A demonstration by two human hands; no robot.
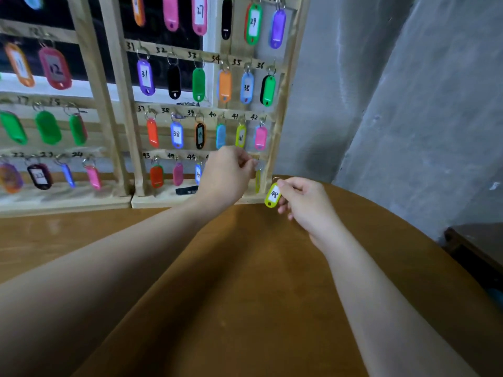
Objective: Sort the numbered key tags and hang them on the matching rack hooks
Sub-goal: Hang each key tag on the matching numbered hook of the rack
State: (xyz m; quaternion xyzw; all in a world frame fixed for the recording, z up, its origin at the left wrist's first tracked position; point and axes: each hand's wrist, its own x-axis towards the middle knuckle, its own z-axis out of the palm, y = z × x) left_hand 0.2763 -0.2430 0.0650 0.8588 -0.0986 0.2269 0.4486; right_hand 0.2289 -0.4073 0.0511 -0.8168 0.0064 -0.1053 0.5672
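Note:
A wooden key rack [283, 85] with numbered hooks stands on the table, full of coloured tags. My right hand [307, 205] pinches a yellow-green tag marked 48 [273, 195] by its ring, just right of the rack's bottom row. My left hand [228, 175] reaches to the bottom row's right end and pinches the metal ring [258, 166] of a yellow tag [257, 181] hanging edge-on there. My left hand hides the hooks and tags just right of number 45.
The brown wooden table [245, 281] runs from the rack's base [163, 200] to me, curving away at the right. A second rack panel [89, 85] stands to the left. Grey concrete wall [408, 104] rises behind; dark furniture [476, 248] sits at the far right.

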